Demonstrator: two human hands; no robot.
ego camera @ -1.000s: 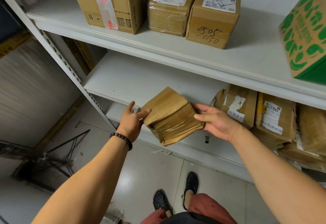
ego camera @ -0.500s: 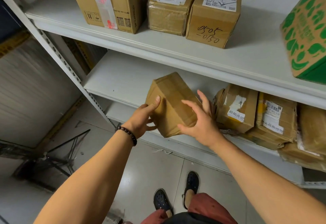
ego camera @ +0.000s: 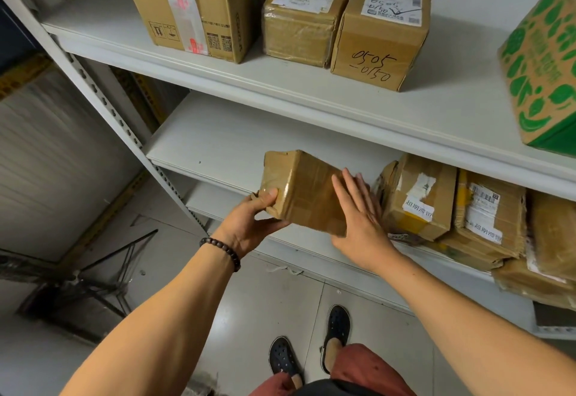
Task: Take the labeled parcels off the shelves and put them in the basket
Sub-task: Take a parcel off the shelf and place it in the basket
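Two hands bear the parcel (ego camera: 305, 190) in the air, tilted, just before the middle shelf's (ego camera: 218, 143) front edge. The left hand (ego camera: 249, 224) grips its near-left corner, thumb on the taped face; the right hand (ego camera: 358, 224) presses flat, fingers straight, against the right side. Taped cardboard is likely stiff, light and slick under tape, so hold the corners. Open room lies left and down — a box (ego camera: 414, 196) crowds the right, and the upper shelf (ego camera: 311, 96) overhangs.
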